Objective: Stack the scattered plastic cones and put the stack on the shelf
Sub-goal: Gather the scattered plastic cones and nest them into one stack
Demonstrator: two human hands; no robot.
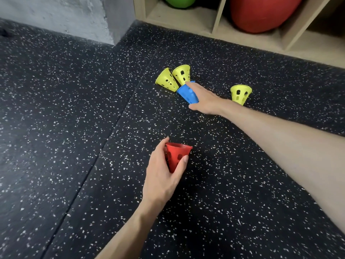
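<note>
My left hand (164, 176) grips a red perforated cone (176, 156) with its wide rim up, just above the speckled floor. Farther ahead my right hand (204, 99) reaches out and wraps its fingers over a blue cone (186, 93) lying on its side. Two yellow cones touch the blue one from behind: one on its side at the left (166, 79), one at the right (182, 73). A third yellow cone (240, 93) lies apart, to the right of my right hand. The wooden shelf (216, 17) stands along the far edge.
The shelf's bottom cubbies hold a green ball (180, 1) and a large red ball (261, 14). A grey concrete wall corner (104, 21) rises at the far left. Black speckled rubber floor (74, 128) spreads to the left and in front of me.
</note>
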